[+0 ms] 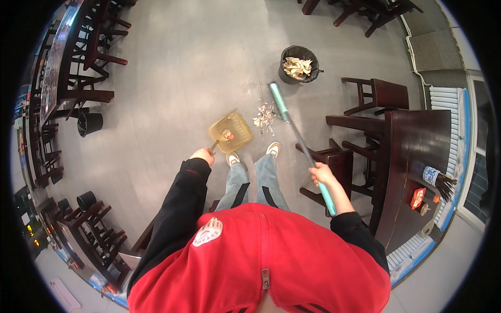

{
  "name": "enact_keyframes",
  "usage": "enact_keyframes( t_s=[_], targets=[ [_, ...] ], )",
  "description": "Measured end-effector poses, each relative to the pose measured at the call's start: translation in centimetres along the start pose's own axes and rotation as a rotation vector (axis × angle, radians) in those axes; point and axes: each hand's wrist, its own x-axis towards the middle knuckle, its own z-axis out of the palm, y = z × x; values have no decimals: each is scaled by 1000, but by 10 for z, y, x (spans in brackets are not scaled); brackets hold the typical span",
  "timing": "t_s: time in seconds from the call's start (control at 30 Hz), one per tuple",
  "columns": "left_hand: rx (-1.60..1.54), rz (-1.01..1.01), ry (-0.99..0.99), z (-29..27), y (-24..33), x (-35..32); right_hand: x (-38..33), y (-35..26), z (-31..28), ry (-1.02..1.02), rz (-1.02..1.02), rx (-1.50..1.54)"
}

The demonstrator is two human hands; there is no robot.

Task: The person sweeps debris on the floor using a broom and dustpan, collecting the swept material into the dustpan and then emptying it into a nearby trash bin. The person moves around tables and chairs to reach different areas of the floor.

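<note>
My left hand [203, 155] is closed around the handle of a yellowish, see-through dustpan [240, 123]. The pan is on or just above the floor by my left shoe, with a little red and pale litter in it. My right hand [324, 175] grips the long handle of a broom [301, 135], which has a teal end grip and a grey shaft. Its teal head [278, 101] slants across the floor along the right side of a heap of pale scraps [265, 116]. A gap separates the heap from the dustpan. The broom's bristles are hard to make out.
Beyond the broom head stands a black lined bin [285, 76] holding crumpled paper. A dark wooden table [415, 141] and stools [339, 169] line the right, with a chopstick holder [431, 176] on the table. More tables and stools stand left, near a small black bin [92, 123].
</note>
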Motion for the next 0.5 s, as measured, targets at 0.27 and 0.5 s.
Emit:
enact_keyframes(
  t_s=[0.27,0.5],
  targets=[
    [16,17,-22,15,18,26,132,-19,13,165,130,-401],
    [16,19,-78,10,40,29,101,5,146,-79,95,-469]
  ],
)
